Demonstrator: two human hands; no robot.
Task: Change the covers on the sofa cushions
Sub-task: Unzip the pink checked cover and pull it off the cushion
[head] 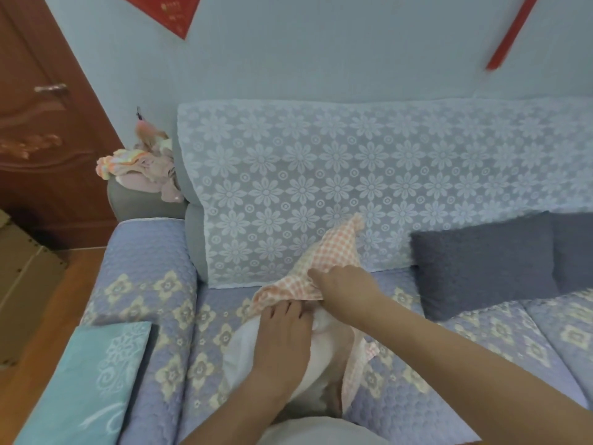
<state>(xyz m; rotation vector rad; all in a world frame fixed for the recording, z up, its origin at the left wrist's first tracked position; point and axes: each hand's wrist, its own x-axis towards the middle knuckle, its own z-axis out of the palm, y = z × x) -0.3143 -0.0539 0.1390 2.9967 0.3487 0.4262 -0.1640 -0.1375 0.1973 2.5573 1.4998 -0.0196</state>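
Nearest the lens, at about six o'clock, a pale garment edge and two bare forearms reach up into the scene. Left hand (285, 335) lies flat on the white cushion insert (244, 351), fingers straight and spread, apparently pinning the insert to the seat so it stays put while the cover moves. Right hand (340, 285), just beyond it toward twelve o'clock, has its fingers curled into the orange-and-white checked cover (324, 261), gripping a bunch of the cloth at the insert's far end. The cover's loose end trails up toward one o'clock against the lace throw (321, 175) on the backrest, and another strip of it shows along the insert's right side. Whether the cover is going on or coming off cannot be told here; the split of work, one hand bracing and one hauling, suits either.

Everything rests on the sofa seat (449, 396), quilted in lilac with cream flower motifs. At eight o'clock a turquoise patterned cushion (93, 380) lies on the armrest, probably set aside within reach. Two dark grey cushions (481, 268) lean at three o'clock. A heap of pink clothes (141, 168) sits at ten o'clock.

Red paper hangings (173, 11) on the wall carry gold characters, too blurred to read. No brand or label shows anywhere.
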